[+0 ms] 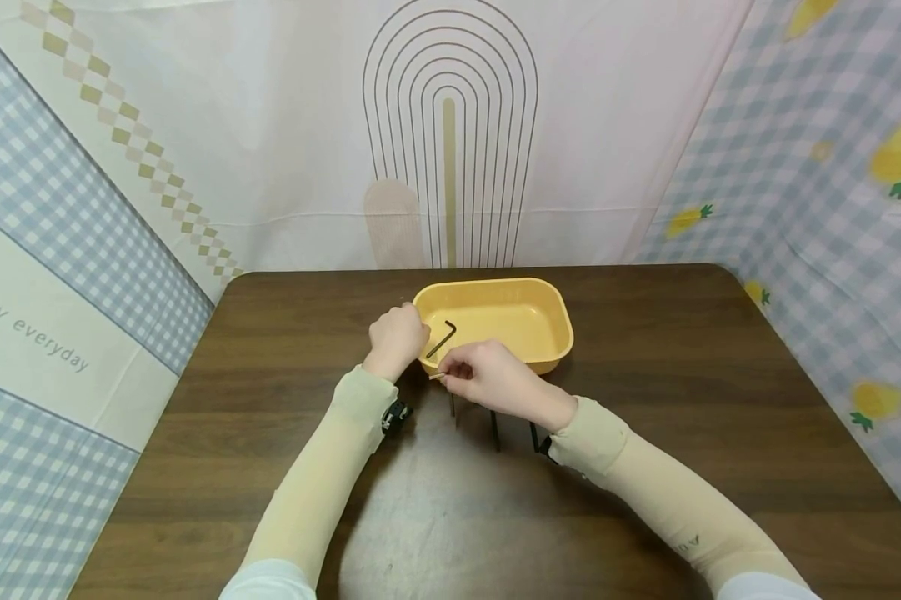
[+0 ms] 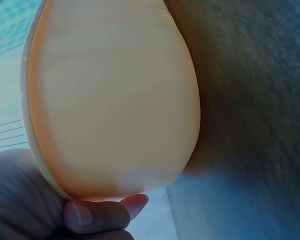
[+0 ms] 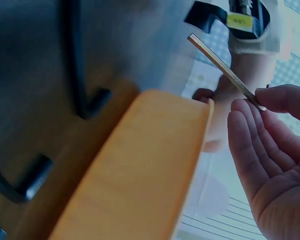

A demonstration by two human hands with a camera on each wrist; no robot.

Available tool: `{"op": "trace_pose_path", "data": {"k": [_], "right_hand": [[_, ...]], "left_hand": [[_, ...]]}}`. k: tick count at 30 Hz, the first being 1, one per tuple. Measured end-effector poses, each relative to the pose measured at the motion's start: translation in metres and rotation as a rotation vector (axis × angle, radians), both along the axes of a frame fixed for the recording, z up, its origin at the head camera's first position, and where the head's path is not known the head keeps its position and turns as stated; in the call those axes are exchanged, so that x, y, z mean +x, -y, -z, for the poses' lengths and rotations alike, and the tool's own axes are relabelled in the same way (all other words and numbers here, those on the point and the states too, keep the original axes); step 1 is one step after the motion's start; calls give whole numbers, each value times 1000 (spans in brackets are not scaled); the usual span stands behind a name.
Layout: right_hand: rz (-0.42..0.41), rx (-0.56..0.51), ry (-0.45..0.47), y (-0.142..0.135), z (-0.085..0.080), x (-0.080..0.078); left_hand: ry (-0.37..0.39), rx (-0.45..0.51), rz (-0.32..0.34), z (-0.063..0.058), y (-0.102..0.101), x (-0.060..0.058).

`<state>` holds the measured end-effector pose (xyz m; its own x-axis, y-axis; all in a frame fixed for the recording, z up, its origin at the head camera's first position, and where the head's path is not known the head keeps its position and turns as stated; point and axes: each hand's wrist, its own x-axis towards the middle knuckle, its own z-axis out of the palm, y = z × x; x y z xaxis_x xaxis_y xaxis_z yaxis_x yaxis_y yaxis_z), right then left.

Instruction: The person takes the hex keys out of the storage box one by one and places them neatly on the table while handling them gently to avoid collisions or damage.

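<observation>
A yellow plastic tray (image 1: 513, 327) stands toward the back of the table, with one dark hex key (image 1: 441, 340) lying inside near its left end. My left hand (image 1: 399, 335) grips the tray's left end; in the left wrist view its fingertips (image 2: 97, 216) curl against the end wall. Just over the tray's front edge, my right hand (image 1: 493, 379) pinches a thin, brassy hex key (image 3: 222, 67) between thumb and fingers. It points leftward, and any bend in it is hidden. On the table before the tray, partly below the right hand, lie several black hex keys (image 1: 495, 432).
The tray sits on a dark wooden table (image 1: 645, 350). Behind it hangs a pale patterned cloth (image 1: 292, 133), and a checked cloth (image 1: 833, 275) hangs at the right. Each wrist wears a small black device (image 1: 396, 417).
</observation>
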<state>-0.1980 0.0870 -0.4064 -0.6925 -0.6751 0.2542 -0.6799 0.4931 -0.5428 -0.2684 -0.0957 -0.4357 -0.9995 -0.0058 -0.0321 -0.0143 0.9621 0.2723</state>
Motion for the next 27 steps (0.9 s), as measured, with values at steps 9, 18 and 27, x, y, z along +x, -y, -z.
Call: {"op": "trace_pose_path", "data": {"k": [9, 18, 27], "right_hand": [[-23, 61, 39, 3, 15, 8], [18, 81, 51, 5, 23, 7], [75, 141, 1, 11, 32, 5]], "left_hand": [[6, 1, -7, -2, -1, 1], [3, 4, -13, 0, -2, 1], [4, 3, -8, -1, -1, 1]]}}
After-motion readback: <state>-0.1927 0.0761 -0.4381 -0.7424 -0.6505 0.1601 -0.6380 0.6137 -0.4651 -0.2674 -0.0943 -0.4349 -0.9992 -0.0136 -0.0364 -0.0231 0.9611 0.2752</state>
